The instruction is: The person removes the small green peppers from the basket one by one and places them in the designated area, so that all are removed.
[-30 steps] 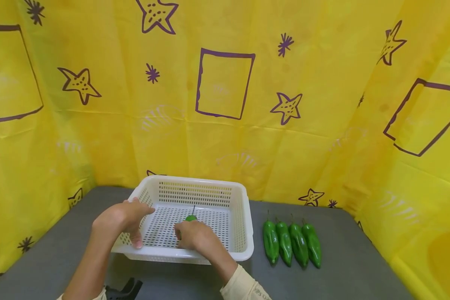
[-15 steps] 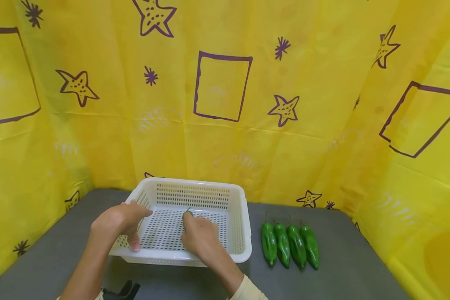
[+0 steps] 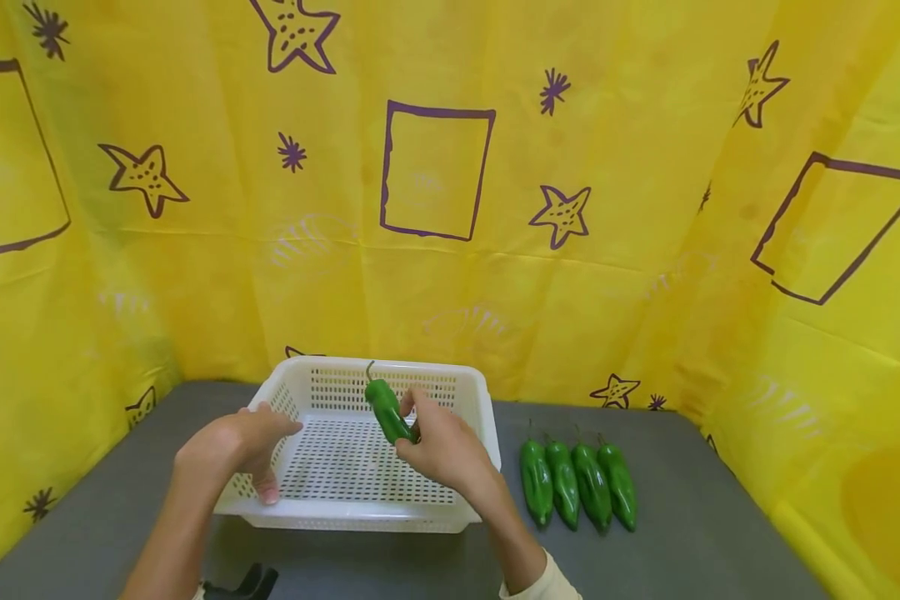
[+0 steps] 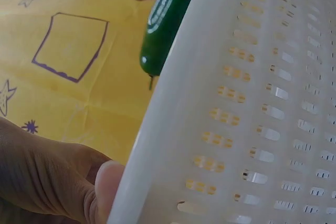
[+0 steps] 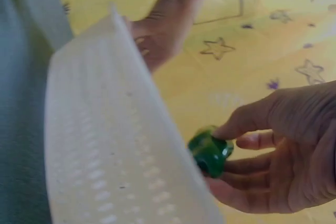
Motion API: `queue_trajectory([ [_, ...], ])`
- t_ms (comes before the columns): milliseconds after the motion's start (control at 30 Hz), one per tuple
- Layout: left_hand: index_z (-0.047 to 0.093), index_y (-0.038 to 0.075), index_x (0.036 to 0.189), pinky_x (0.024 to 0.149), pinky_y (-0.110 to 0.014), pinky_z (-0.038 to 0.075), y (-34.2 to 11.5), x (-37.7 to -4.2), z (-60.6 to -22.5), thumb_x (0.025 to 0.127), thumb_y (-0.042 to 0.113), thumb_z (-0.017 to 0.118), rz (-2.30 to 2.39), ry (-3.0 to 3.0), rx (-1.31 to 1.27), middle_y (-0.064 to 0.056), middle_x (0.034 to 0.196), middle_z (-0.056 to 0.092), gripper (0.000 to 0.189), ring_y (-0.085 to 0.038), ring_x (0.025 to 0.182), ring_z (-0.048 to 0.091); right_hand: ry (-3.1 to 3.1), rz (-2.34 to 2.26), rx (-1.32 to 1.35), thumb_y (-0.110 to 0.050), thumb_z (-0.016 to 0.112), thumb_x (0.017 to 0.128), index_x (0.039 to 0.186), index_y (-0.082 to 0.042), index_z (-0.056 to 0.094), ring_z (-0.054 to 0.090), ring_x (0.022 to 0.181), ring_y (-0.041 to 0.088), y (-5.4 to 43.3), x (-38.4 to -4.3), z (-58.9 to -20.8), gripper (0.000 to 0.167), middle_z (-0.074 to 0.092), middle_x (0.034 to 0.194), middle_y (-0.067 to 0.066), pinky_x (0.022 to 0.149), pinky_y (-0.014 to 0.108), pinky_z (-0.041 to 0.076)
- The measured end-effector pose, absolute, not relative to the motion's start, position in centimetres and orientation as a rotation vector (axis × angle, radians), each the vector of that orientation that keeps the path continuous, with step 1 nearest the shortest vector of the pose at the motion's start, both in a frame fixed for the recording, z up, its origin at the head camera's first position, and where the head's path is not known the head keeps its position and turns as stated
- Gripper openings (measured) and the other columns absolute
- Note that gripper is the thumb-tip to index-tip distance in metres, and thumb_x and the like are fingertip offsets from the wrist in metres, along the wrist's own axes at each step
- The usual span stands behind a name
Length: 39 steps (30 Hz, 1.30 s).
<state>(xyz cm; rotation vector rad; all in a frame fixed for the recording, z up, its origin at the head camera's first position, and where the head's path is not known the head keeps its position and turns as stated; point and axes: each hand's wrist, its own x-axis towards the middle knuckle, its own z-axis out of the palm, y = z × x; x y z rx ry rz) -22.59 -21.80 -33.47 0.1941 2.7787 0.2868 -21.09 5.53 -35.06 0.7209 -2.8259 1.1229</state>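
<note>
A glossy green pepper [image 3: 387, 408] with a thin curved stem is raised over the white perforated plastic basket [image 3: 360, 505]. My right hand [image 3: 450, 443] pinches its lower end between thumb and fingers, and the stem points up and away to the left. In the right wrist view the pepper [image 5: 210, 151] shows nearly end-on beyond the basket wall. My left hand [image 3: 236, 443] grips the basket's left side near the front corner. From the left wrist, the thumb [image 4: 108, 184] appears against the white rim.
Several green peppers [image 3: 577, 485] lie side by side in a row on the grey tabletop [image 3: 690, 533], right of the basket. Yellow patterned cloth [image 3: 435, 300] encloses the back and sides. A black strap piece [image 3: 243, 583] sits near my left wrist.
My right hand has lifted the pepper from inside the basket, up and slightly to the right, so more of it shows. My left hand stays at the basket's left side.
</note>
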Motion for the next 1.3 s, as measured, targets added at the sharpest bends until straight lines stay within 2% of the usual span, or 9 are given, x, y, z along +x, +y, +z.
queue_trajectory([
  [167, 0.052, 0.003, 0.151, 0.105, -0.077, 0.037, -21.8, -22.4, -33.5, 0.055, 0.022, 0.100, 0.286, 2.790, 0.219, -0.050, 0.155, 0.026, 0.110, -0.070, 0.138, 0.032, -2.822, 1.329, 0.810, -0.006, 0.073, 0.091, 0.120, -0.004, 0.052, 0.072, 0.081, 0.021, 7.1, -21.7, -34.0, 0.036, 0.075, 0.098, 0.017, 0.067, 0.030, 0.057],
  [200, 0.052, 0.003, 0.152, 0.105, -0.078, 0.035, -21.8, -22.4, -33.5, 0.055, 0.022, 0.100, 0.282, 2.788, 0.222, -0.051, 0.156, 0.024, 0.109, -0.071, 0.140, 0.028, -2.814, 1.373, 0.823, -0.005, 0.074, 0.091, 0.120, -0.003, 0.053, 0.073, 0.083, 0.021, 7.4, -21.8, -33.8, 0.035, 0.075, 0.099, 0.018, 0.069, 0.030, 0.059],
  [367, 0.051, 0.003, 0.152, 0.105, -0.077, 0.036, -21.8, -22.5, -33.4, 0.057, 0.021, 0.099, 0.274, 2.775, 0.230, -0.051, 0.156, 0.022, 0.108, -0.070, 0.139, 0.029, -2.765, 1.539, 0.825, -0.005, 0.076, 0.093, 0.116, 0.002, 0.056, 0.074, 0.086, 0.023, 8.8, -22.2, -33.4, 0.031, 0.075, 0.108, 0.023, 0.072, 0.034, 0.062],
  [733, 0.048, 0.003, 0.155, 0.108, -0.077, 0.033, -21.9, -22.8, -33.3, 0.055, 0.023, 0.100, 0.317, 2.759, 0.199, -0.049, 0.159, 0.018, 0.114, -0.070, 0.143, 0.024, -2.783, 1.683, 0.725, -0.007, 0.071, 0.098, 0.128, 0.003, 0.055, 0.073, 0.102, 0.026, 11.3, -22.5, -32.5, 0.036, 0.070, 0.122, 0.024, 0.081, 0.038, 0.064],
  [1067, 0.047, 0.002, 0.155, 0.111, -0.079, 0.029, -22.0, -22.7, -33.5, 0.056, 0.022, 0.099, 0.328, 2.758, 0.204, -0.051, 0.158, 0.016, 0.113, -0.071, 0.144, 0.020, -2.773, 1.738, 0.608, -0.010, 0.068, 0.100, 0.131, 0.003, 0.050, 0.071, 0.107, 0.028, 14.4, -22.9, -31.8, 0.038, 0.067, 0.125, 0.025, 0.090, 0.045, 0.063],
  [1300, 0.048, 0.004, 0.155, 0.110, -0.079, 0.030, -22.1, -22.9, -33.6, 0.055, 0.023, 0.099, 0.315, 2.762, 0.198, -0.049, 0.159, 0.018, 0.114, -0.071, 0.144, 0.020, -2.787, 1.649, 0.442, -0.013, 0.069, 0.100, 0.136, -0.001, 0.050, 0.072, 0.105, 0.028, 17.5, -22.4, -31.0, 0.042, 0.065, 0.130, 0.024, 0.090, 0.044, 0.062],
])
